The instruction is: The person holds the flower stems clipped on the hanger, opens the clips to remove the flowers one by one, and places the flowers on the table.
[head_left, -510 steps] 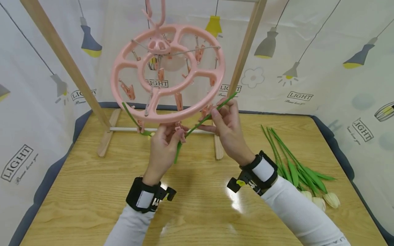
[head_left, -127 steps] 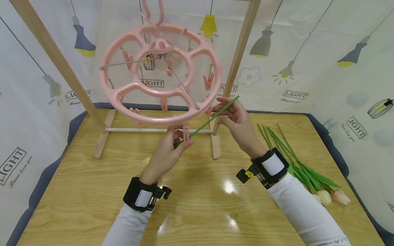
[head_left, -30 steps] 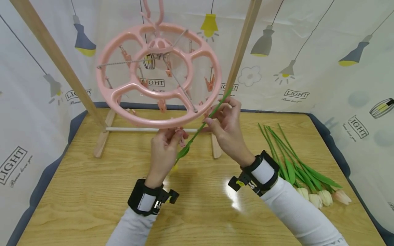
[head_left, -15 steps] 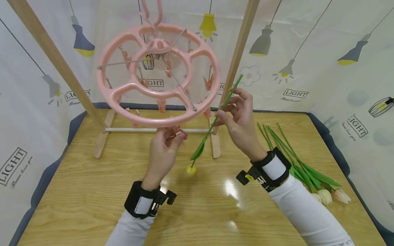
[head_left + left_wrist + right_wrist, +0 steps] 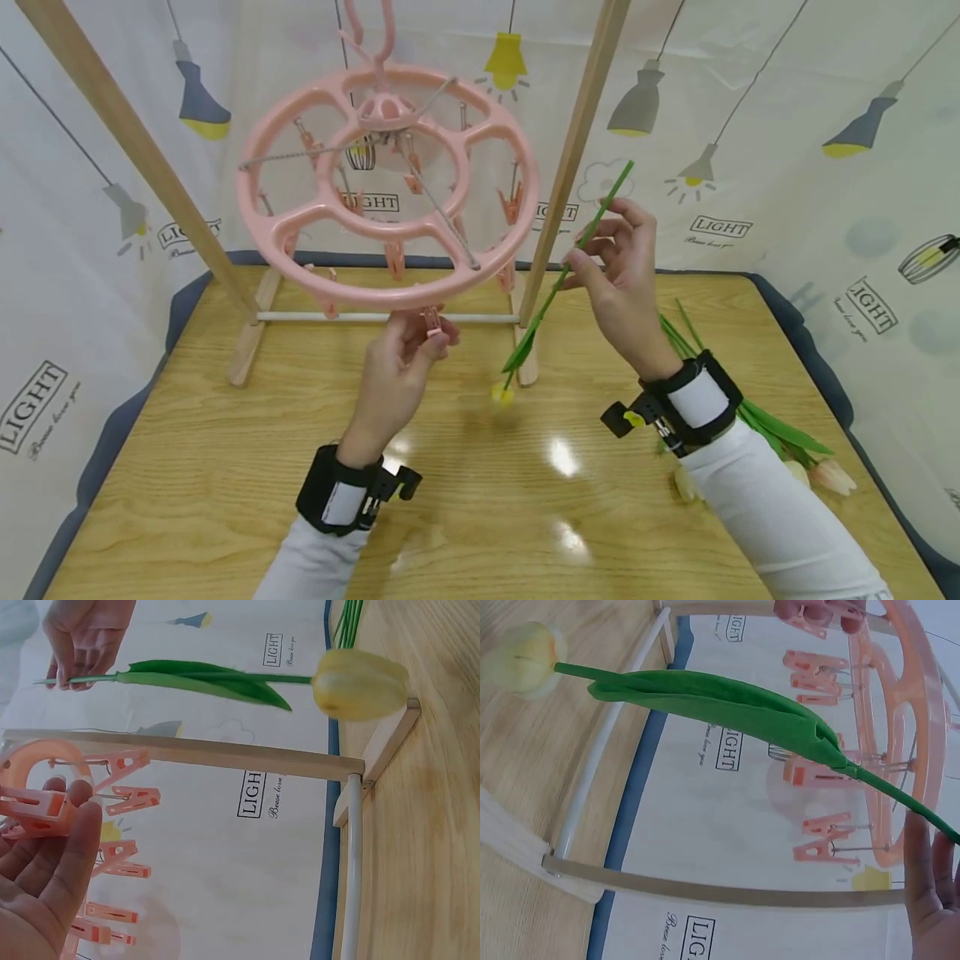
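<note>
A round pink clip hanger [image 5: 360,294] hangs from its hook, with several small pink clothespins about its rings. My left hand [image 5: 388,387] holds one clothespin [image 5: 432,320] under the hanger's front edge, thumb against it. In the left wrist view that clothespin [image 5: 41,810] has no stem in it. To the right, my right hand [image 5: 624,287] pinches the green stem of an artificial tulip [image 5: 558,287] near its upper end. Its pale yellow head [image 5: 360,684] hangs down above the table, apart from the hanger. The right wrist view shows its long green leaf [image 5: 720,705].
A wooden stand frames the hanger, with a right post [image 5: 577,158] and a white crossbar [image 5: 330,317] low behind it. More tulips [image 5: 832,477] lie on the table at right, partly behind the right forearm. A printed cloth [image 5: 720,75] walls the back.
Over the last second, the right hand has carried the tulip up and right, away from the clothespin. The left hand stays at the clothespin. Since the oldest frame, the hanger has turned.
</note>
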A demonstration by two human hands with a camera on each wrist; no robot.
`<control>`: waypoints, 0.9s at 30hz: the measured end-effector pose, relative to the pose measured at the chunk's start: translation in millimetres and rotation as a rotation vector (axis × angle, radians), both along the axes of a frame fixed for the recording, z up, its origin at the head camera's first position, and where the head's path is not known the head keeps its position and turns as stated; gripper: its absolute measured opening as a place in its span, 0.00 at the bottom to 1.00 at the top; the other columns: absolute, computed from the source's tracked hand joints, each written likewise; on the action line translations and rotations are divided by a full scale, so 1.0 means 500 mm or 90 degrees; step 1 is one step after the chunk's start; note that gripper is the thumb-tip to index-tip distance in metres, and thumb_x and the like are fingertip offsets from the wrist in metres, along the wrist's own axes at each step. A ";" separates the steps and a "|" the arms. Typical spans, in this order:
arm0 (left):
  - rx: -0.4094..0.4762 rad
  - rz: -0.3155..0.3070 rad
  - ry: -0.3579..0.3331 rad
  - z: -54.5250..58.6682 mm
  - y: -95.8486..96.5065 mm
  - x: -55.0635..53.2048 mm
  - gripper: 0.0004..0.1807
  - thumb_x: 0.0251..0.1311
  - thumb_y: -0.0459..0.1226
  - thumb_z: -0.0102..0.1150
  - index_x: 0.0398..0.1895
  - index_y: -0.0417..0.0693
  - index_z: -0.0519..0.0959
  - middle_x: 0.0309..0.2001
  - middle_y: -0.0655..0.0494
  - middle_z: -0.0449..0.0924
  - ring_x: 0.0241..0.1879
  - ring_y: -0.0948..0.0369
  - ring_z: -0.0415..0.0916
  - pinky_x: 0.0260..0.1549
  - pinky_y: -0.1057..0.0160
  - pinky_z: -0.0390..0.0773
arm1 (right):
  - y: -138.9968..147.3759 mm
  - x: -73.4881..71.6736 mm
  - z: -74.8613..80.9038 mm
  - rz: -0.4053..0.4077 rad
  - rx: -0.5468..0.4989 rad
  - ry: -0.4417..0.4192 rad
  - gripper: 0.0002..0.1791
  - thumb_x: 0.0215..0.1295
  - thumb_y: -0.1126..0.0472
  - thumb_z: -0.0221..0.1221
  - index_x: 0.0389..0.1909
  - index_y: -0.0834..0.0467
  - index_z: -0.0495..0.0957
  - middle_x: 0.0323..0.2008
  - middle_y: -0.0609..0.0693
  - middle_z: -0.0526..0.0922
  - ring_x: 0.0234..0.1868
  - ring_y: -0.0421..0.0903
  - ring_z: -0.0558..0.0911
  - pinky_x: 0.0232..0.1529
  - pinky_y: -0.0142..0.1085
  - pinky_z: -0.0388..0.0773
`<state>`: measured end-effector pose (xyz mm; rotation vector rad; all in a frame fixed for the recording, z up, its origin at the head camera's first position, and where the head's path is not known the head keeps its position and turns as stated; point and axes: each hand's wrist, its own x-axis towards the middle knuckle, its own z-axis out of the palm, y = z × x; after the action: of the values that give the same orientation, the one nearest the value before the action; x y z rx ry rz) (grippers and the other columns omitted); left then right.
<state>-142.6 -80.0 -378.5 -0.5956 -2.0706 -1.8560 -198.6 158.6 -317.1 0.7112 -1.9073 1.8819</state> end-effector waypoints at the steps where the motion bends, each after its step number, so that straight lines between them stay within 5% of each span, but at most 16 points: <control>1: -0.003 -0.005 0.003 0.000 -0.001 0.001 0.14 0.65 0.26 0.53 0.53 0.30 0.69 0.39 0.33 0.81 0.39 0.52 0.80 0.38 0.74 0.82 | 0.004 -0.001 0.001 -0.005 0.000 0.001 0.28 0.65 0.79 0.49 0.63 0.61 0.53 0.42 0.51 0.69 0.37 0.44 0.76 0.28 0.26 0.83; 14: -0.010 -0.007 0.013 -0.005 -0.009 0.000 0.15 0.65 0.26 0.53 0.54 0.31 0.68 0.39 0.34 0.81 0.40 0.55 0.80 0.38 0.71 0.83 | 0.058 -0.033 0.017 -0.131 0.076 0.005 0.30 0.68 0.75 0.49 0.69 0.63 0.53 0.43 0.47 0.69 0.36 0.40 0.76 0.26 0.21 0.79; 27: 0.001 -0.008 0.032 -0.005 -0.010 0.000 0.15 0.64 0.24 0.53 0.54 0.29 0.69 0.38 0.32 0.80 0.38 0.53 0.80 0.37 0.75 0.81 | 0.117 -0.068 0.003 -0.242 0.214 -0.075 0.36 0.72 0.70 0.47 0.76 0.51 0.46 0.45 0.41 0.66 0.39 0.38 0.74 0.27 0.18 0.77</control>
<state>-142.8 -85.0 -380.8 -0.6492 -2.0386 -1.8306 -232.6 217.1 -315.5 0.2994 -2.2723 1.4171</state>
